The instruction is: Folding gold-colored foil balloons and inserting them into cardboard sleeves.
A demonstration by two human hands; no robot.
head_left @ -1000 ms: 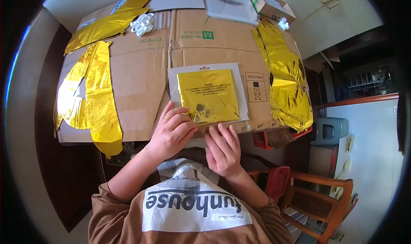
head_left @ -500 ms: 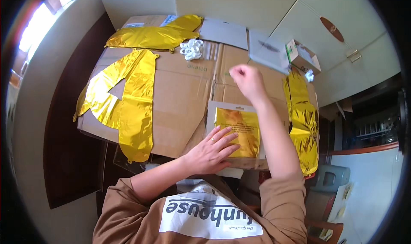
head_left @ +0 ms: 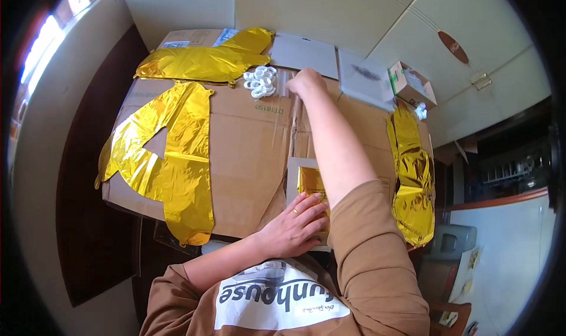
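My left hand (head_left: 299, 225) lies flat with fingers stretched over a flat gold foil packet (head_left: 308, 180) on a light backing card at the near edge of the cardboard. My right arm hides the packet's right side. Farther off, my right hand (head_left: 308, 82) is closed, its fingertips down beside some clear strips (head_left: 283, 84); whatever it may hold is hidden. Just left of it sits a bunch of white ribbon rolls (head_left: 260, 82).
Flat gold foil balloons lie around the cardboard (head_left: 247, 159): a looped one (head_left: 187, 165) at left, another (head_left: 200, 63) at the back left, and a crumpled one (head_left: 413, 183) at right. White cards (head_left: 303, 54) and a small open box (head_left: 411, 85) stand toward the cabinet.
My right hand has moved away from me and to the left, down toward the clear strips near the ribbon rolls. My left hand has stayed on the packet.
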